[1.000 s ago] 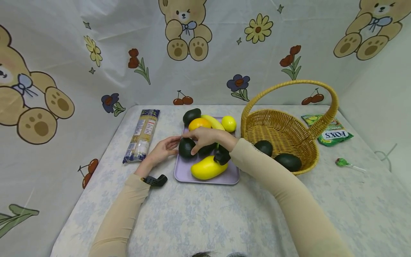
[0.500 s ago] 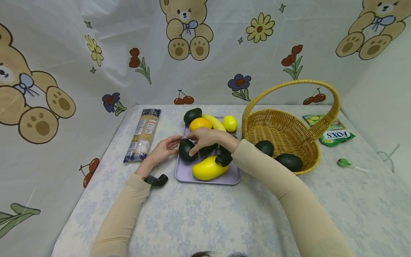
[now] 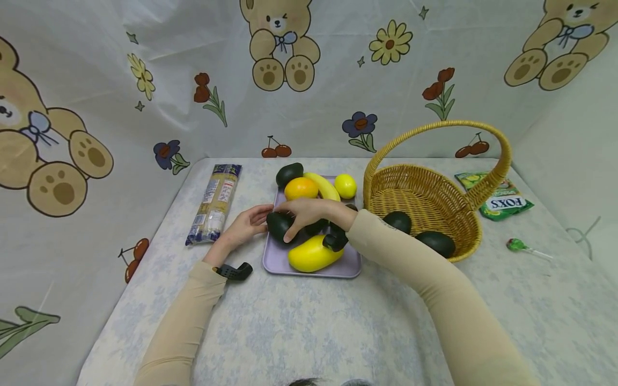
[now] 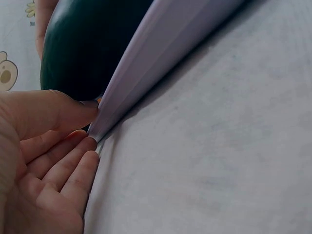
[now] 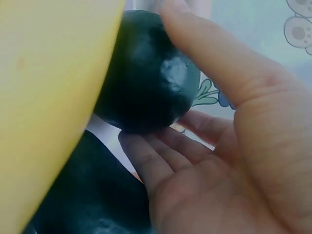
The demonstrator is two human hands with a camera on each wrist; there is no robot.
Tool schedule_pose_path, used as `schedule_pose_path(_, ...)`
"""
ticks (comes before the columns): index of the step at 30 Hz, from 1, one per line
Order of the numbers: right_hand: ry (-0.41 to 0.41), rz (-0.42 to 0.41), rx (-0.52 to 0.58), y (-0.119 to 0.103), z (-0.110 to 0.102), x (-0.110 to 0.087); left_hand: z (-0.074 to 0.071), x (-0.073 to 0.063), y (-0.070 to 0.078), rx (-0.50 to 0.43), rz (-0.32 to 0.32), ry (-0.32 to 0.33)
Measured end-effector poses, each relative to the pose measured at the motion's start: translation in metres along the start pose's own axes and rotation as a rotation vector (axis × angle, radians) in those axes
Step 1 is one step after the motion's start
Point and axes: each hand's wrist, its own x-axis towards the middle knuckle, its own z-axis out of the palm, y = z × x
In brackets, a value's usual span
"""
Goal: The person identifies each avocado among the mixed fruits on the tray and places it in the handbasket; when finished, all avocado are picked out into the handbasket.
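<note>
My right hand (image 3: 309,212) holds a dark green avocado (image 3: 278,229) at the left side of a lilac tray (image 3: 311,275). In the right wrist view, the thumb lies along one side of this avocado (image 5: 146,73) and the fingers bend against the other. At the tray's left edge, my left hand (image 3: 240,229) pinches the rim; the left wrist view has its thumb over the tray wall (image 4: 129,78) and fingertips at the outer side. A yellow mango (image 3: 313,257) lies in front, and another avocado (image 5: 97,190) is partly hidden by the right hand.
At the tray's back are an avocado (image 3: 289,175), an orange (image 3: 301,188), a banana (image 3: 324,186) and a lemon (image 3: 345,186). A wicker basket (image 3: 415,179) with avocados stands right. Noodle-like packet (image 3: 214,201), green candy bag (image 3: 504,201) and lollipop (image 3: 516,245) flank these.
The held avocado has turned from upright to slanting, its top leaning left. My right hand has shifted slightly toward the front with it. The left hand has stayed at the tray edge.
</note>
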Motion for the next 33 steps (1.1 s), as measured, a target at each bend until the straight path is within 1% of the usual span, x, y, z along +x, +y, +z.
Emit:
schedule_pose_path(5, -0.013, 0.004, -0.044, -0.001, 0.002, 0.001, 0.001, -0.001, 0.001, 0.007, 0.008, -0.001)
schedule_pose_path(9, -0.007, -0.01, -0.041, -0.001, 0.002, 0.001, 0.001, -0.002, 0.002, 0.025, 0.011, 0.005)
schedule_pose_path(12, 0.006, -0.039, -0.032, 0.0, 0.0, -0.002, 0.002, -0.003, 0.002, 0.043, 0.01, 0.013)
schedule_pose_path(15, 0.031, -0.085, -0.015, -0.001, -0.006, -0.006, 0.003, -0.004, 0.002, 0.081, -0.006, 0.035)
schedule_pose_path(19, 0.073, -0.161, 0.065, -0.006, -0.016, -0.014, 0.004, -0.004, 0.001, 0.08, -0.033, 0.045)
schedule_pose_path(23, 0.086, -0.239, 0.17, -0.014, -0.031, -0.029, 0.005, -0.003, 0.002, 0.039, -0.033, 0.028)
schedule_pose_path(28, 0.055, -0.32, 0.283, -0.021, -0.048, -0.056, 0.005, -0.003, 0.005, 0.015, -0.026, 0.021)
schedule_pose_path(30, 0.052, -0.363, 0.303, -0.023, -0.054, -0.07, 0.005, -0.003, 0.006, 0.002, -0.019, 0.013)
schedule_pose_path(33, 0.062, -0.434, 0.293, -0.022, -0.061, -0.093, 0.004, -0.003, 0.006, -0.006, -0.008, 0.001)
